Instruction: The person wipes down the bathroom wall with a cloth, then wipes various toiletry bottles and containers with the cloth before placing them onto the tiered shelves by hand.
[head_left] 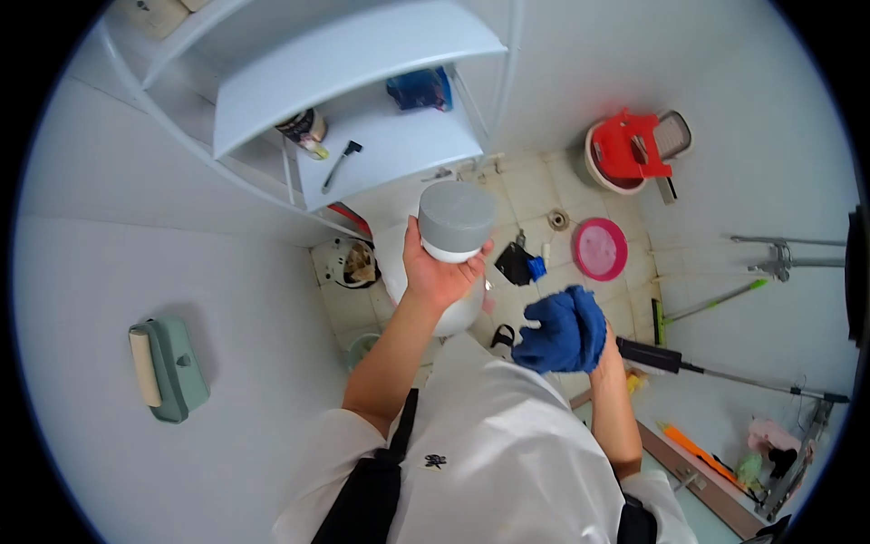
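My left hand [441, 279] grips a round container [457, 218] from below, with its fingers curled round the white base. The container has a wide grey top and stands a little tilted, above the white toilet [460, 315]. Over on the right, my right hand [609, 348] has a bunched blue cloth [564, 332] in it. Most of that hand's fingers are hidden by the cloth. The cloth and the container are apart.
A white shelf unit [399, 145] ahead bears a razor-like tool [341, 167], a dark container and a blue packet [420, 90]. On the tiled floor are a pink basin [600, 249] and a bucket with a red stool [632, 145]. A mop handle [743, 376] reaches in from the right.
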Tool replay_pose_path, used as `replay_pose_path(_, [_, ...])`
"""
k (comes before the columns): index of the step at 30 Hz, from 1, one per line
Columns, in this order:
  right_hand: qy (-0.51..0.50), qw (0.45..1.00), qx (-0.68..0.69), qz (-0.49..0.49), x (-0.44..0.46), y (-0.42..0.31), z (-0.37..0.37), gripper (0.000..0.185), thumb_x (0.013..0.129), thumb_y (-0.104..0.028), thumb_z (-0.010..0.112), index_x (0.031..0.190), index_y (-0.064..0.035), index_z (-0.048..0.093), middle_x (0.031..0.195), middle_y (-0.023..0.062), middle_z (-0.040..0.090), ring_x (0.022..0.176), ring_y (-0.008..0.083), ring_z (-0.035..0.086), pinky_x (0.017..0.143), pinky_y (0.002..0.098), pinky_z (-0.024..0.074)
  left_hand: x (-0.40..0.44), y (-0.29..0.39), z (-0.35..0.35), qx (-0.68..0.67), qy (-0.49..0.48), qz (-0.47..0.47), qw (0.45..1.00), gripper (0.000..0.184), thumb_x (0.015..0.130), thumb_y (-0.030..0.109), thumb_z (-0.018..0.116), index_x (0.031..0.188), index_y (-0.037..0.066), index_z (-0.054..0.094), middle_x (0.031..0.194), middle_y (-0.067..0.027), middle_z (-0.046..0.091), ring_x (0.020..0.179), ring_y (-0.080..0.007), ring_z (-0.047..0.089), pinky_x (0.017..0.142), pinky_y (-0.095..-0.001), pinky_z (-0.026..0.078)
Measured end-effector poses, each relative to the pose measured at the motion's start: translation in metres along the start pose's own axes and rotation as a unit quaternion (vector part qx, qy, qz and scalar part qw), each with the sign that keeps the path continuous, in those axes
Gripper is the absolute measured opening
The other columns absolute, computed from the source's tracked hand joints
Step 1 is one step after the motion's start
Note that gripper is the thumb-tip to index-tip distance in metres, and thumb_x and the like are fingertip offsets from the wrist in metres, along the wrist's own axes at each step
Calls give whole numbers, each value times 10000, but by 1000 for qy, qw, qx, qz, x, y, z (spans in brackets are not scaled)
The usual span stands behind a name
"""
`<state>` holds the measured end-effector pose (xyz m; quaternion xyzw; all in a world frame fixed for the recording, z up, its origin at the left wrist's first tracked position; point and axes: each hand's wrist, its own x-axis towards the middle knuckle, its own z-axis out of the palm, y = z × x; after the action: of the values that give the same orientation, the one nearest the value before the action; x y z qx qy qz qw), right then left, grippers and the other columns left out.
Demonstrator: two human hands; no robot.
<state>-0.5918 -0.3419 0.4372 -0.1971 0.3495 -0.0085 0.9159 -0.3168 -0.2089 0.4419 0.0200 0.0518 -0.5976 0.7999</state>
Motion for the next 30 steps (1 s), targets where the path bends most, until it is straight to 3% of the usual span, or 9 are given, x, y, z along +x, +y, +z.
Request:
replay_pose_path(4, [62,998,-20,-20,0,8,10,450,1007,-441,407,1157,-43,553,1122,172,618,993,313,613,897,430,505,36,90,-41,222,165,209,938,489,925,361,607,1313,112,442,1234,-79,550,1047,-264,565,769,-381,500])
replay_pose_path(7, [132,990,2,-56,-5,13,4,420,1010,-426,423,1131,-50,565,1092,154,633,966,292,621,875,413,516,75,160,-43,547,316,286,720,660,777,234,790,1303,80,423,1125,-84,581,955,-163,596,672,-329,518])
replay_pose_path(10, [196,976,19,-88,-8,23,-4,391,1012,-411,439,1105,-57,577,1062,137,647,938,270,629,853,397,526,122,229,-65,764,362,296,445,809,668,377,824,1289,1,468,1189,-193,583,1069,-321,579,890,-389,488])
replay_pose_path(13, [231,964,16,-129,-13,31,-11,370,1007,-398,462,1101,-62,582,1035,128,652,931,257,632,851,384,526,160,274,-69,850,285,301,325,843,650,429,792,1320,18,486,1296,-230,538,1211,-379,496,1028,-417,403])
replay_pose_path(16, [284,946,18,-157,-24,35,-2,344,1002,-363,475,1098,-51,584,1020,122,654,927,251,630,855,375,522,180,295,-38,939,284,147,123,907,665,502,767,1384,50,449,1378,-214,501,1272,-361,480,1058,-399,395])
replay_pose_path(19, [282,884,-311,-206,-25,46,-17,361,978,-374,534,1126,-50,593,1047,105,653,948,237,632,858,363,521,185,288,-5,952,274,86,105,855,676,466,737,1403,112,457,1426,-178,463,1324,-338,424,1094,-371,358])
replay_pose_path(22, [259,891,-309,-206,-24,63,-35,370,971,-377,558,1142,-51,596,1061,96,650,962,232,632,865,360,521,191,302,-16,966,229,96,75,801,678,418,739,1380,127,485,1415,-169,478,1316,-343,432,1090,-370,359])
replay_pose_path(26, [264,944,49,-190,-28,64,-41,361,986,-367,520,1139,-46,575,1067,107,644,961,246,625,871,374,518,193,319,-35,968,209,128,53,806,658,387,769,1349,70,503,1361,-198,518,1282,-358,460,1074,-371,370])
replay_pose_path(30, [301,932,60,-195,-25,53,-29,389,990,-409,493,1128,-48,543,1057,111,634,960,251,612,870,386,515,152,283,-55,908,289,296,65,701,725,314,761,1295,-8,512,1276,-216,560,1205,-355,511,1052,-416,377])
